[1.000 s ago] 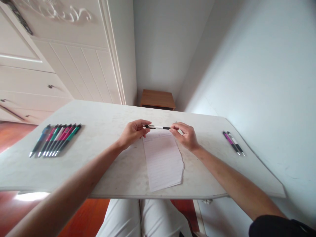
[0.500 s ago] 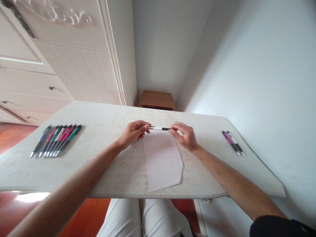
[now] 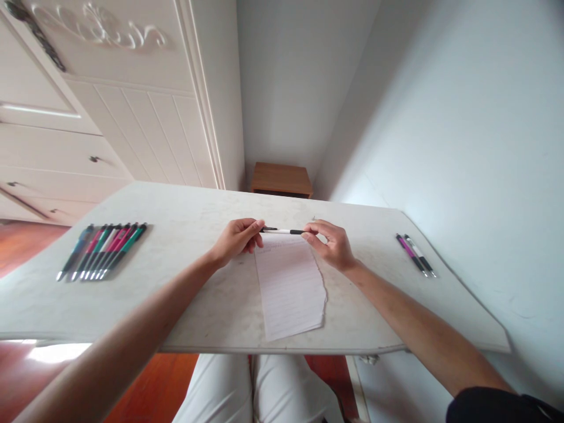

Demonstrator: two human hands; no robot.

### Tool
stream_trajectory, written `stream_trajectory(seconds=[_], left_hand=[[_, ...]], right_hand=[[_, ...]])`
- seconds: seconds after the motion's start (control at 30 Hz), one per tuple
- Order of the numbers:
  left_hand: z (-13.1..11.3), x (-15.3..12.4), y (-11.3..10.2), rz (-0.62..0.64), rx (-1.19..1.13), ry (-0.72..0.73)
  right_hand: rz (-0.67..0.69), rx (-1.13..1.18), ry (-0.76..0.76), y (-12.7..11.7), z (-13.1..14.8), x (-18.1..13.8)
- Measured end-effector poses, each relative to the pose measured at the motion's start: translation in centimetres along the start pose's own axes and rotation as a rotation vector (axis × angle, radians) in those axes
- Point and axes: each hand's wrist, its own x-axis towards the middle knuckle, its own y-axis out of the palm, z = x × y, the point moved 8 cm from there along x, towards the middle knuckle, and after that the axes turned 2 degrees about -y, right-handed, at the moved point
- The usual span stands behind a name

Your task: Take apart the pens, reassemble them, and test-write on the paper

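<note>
Likely a home, carved cabinet (image 3: 154, 132), reddish floor (image 3: 161, 388)

Soft light leaves a slanting shadow on the wall (image 3: 440, 129).

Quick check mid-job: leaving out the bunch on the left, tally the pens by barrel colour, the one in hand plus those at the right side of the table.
White: 2, the held pen and the outer pen on the right
Purple: 1, the inner pen next to it
Total: 3 pens
</note>
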Motion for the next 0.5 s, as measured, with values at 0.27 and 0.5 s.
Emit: stream_trajectory(seconds=[0.27, 0.5], left_hand=[[-0.1, 0.12, -0.03, 0.005, -0.098, 0.061], [0.14, 0.09, 0.56, 0.067, -0.062, 0.01]], right_hand=[[-0.015, 0.0, -0.016, -0.29, -0.13, -0.02], [0.001, -0.001, -0.025, -0.13, -0.11, -0.19]])
